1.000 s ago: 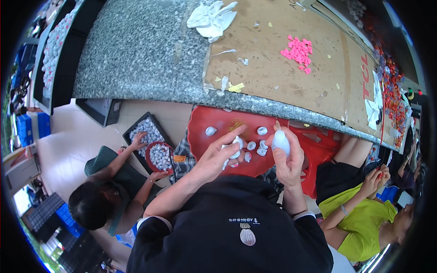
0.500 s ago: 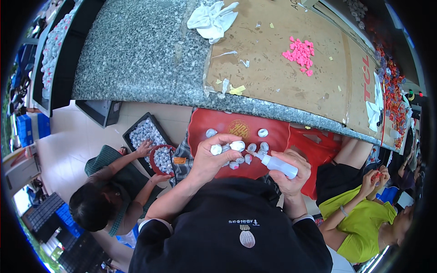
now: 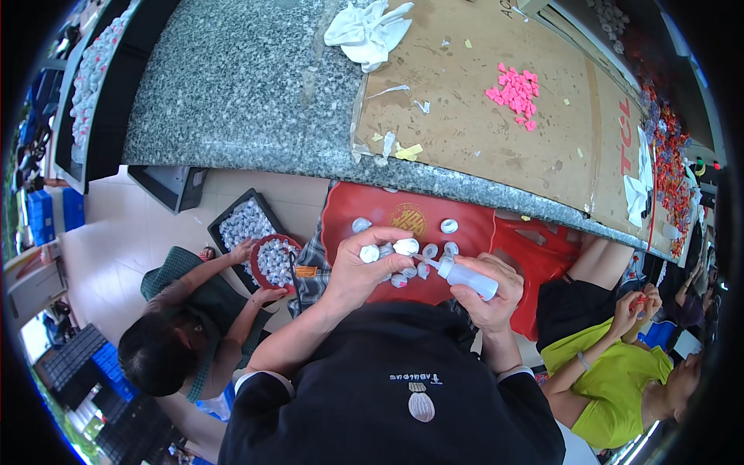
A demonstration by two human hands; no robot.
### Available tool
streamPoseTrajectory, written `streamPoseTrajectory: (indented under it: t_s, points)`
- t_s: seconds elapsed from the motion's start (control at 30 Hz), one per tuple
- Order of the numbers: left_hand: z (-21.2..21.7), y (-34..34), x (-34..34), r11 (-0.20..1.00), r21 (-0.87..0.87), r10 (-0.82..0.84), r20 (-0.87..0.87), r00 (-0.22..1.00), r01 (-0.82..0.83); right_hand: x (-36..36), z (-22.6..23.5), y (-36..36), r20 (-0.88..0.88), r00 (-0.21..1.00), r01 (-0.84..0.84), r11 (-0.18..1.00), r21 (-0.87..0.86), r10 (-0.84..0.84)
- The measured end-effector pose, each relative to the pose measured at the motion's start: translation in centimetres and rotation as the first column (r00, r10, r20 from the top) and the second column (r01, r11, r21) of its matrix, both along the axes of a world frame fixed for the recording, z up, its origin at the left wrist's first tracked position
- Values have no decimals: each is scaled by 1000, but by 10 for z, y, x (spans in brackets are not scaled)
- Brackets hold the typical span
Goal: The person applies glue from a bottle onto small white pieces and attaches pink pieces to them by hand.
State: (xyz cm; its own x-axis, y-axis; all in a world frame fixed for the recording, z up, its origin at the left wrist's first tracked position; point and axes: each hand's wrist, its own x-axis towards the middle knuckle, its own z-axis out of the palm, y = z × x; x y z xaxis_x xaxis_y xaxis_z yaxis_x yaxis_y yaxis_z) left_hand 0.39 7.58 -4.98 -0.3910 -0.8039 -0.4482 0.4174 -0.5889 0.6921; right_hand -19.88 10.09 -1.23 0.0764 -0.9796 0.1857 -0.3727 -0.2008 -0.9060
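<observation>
Between the thumb and fingers of my left hand (image 3: pixel 358 267) is a small white rounded piece (image 3: pixel 406 246). More white pieces (image 3: pixel 370 253) are tucked in the same hand. My right hand (image 3: pixel 490 296) is closed round a translucent squeeze bottle (image 3: pixel 467 278) with a thin nozzle. The nozzle's tip meets or nearly meets the pinched piece; I cannot tell which. Below both hands lies a red tray (image 3: pixel 353 205) with a gold emblem, holding several similar white pieces (image 3: pixel 449 226), a few with pink on them.
Ahead is a granite counter (image 3: pixel 232 93) with a cardboard sheet (image 3: pixel 457 108), a heap of pink pieces (image 3: pixel 514 94) and a white cloth (image 3: pixel 369 35). At left a person handles a red bowl (image 3: pixel 277 262) of white pieces beside a black bin (image 3: pixel 215 226). Someone in a yellow-green top (image 3: pixel 612 376) sits at right.
My right hand and the bottle have moved slightly left, bringing the nozzle closer to the piece in my left hand. The person at left has shifted their hands at the red bowl.
</observation>
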Motion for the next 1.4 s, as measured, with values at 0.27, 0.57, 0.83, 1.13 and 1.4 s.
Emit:
streamPoseTrajectory:
  t_s: [0.27,0.57,0.83,1.13,1.4]
  points:
    - [-3,1,0,999,-23,31,3,1000,-31,-3,1,0,-8,1000,25,1000,19,-25]
    - [-2,-1,-1,996,-79,49,73,996,-43,-11,8,-2,197,964,156,978,136,-180]
    - [2,2,3,996,-88,37,115,993,-27,-6,21,-87,-49,974,217,971,-105,-223]
    - [8,1,-1,999,-21,32,119,992,-29,7,19,-120,-5,961,274,954,-122,-277]
    - [18,-11,-8,999,-43,-26,118,993,31,-73,16,-127,-353,848,380,918,-117,-396]
